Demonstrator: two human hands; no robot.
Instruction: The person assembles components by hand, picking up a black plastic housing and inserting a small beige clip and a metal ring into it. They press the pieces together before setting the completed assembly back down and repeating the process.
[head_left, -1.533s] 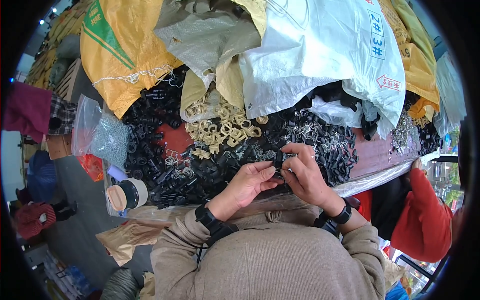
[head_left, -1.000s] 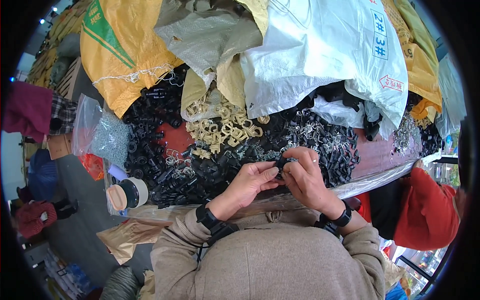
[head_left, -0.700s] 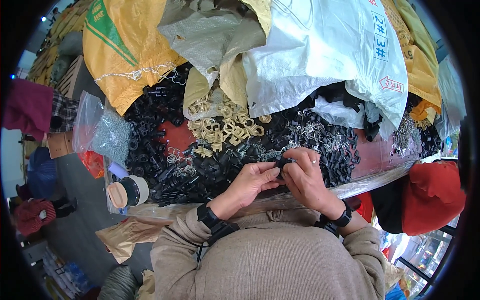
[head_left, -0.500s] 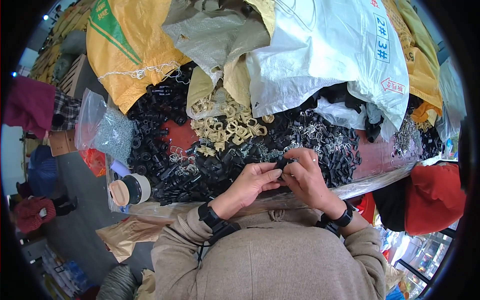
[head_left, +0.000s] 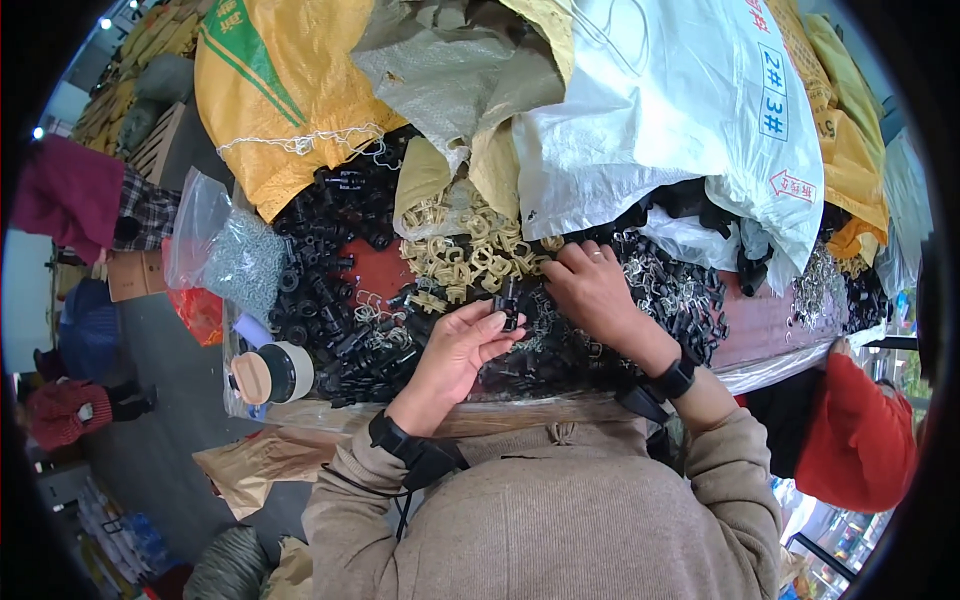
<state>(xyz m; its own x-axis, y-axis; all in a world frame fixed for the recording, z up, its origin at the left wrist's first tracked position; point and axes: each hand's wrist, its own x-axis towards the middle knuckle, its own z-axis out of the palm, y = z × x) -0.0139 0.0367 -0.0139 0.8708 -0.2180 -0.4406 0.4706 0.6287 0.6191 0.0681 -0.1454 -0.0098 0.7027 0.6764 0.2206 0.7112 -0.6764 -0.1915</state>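
Observation:
My left hand [head_left: 455, 352] is closed, pinching a small black plastic fitting [head_left: 509, 298] upright between thumb and fingers. It is above the near part of the heap. My right hand [head_left: 596, 292] reaches farther in, beside the cream plastic clips [head_left: 478, 250] and the small grey metal pieces. Its fingers curl together and downward, and the fingertips are partly hidden, so what they hold cannot be made out. Bent silvery wire clips [head_left: 680, 290] and more black fittings [head_left: 345, 350] surround both hands.
A clear bag of small grey pieces [head_left: 242, 262] and a lidded cup [head_left: 290, 372] stand at the left. Yellow [head_left: 285, 90] and white woven sacks [head_left: 670, 130] crowd the far side. People are at left, and a red-sleeved person [head_left: 860, 440] is at right.
My hands, together before, have parted. The left has moved slightly left, with the black fitting now upright in it; the right has moved farther away into the heap.

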